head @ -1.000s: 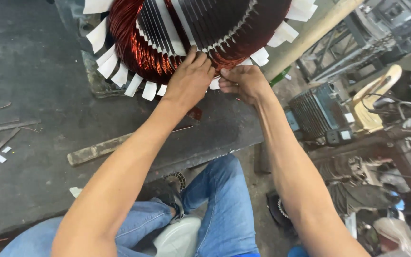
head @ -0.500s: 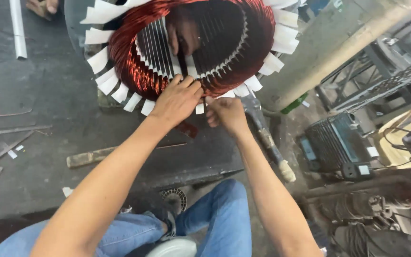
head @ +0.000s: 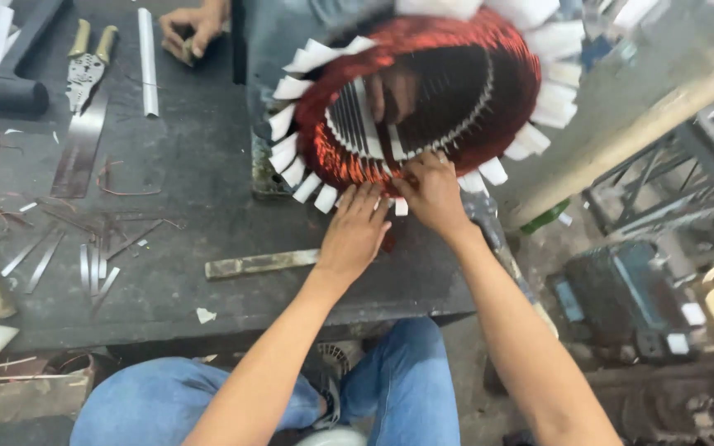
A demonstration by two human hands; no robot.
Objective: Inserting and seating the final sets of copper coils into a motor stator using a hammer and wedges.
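Note:
A large motor stator [head: 423, 107] with red-copper windings and white insulating paper strips around its rim stands on the dark workbench [head: 192, 231]. My left hand [head: 355, 231] rests with fingertips on the lower edge of the windings, next to a white paper strip. My right hand [head: 433, 192] presses on the windings beside it, fingers curled at the coil. Whether either hand pinches a strip or wire is hidden by the fingers.
Another person's hand [head: 192, 29] rests at the bench's far edge. Pliers [head: 86, 66], a white strip [head: 148, 62], thin metal slivers [head: 84, 264] and a flat metal bar [head: 262, 263] lie on the bench. Machine parts [head: 630, 306] crowd the floor at right.
The view has swung right and down, so the stator and my hands sit lower and more central. Both hands stay at the stator's lower rim, close together.

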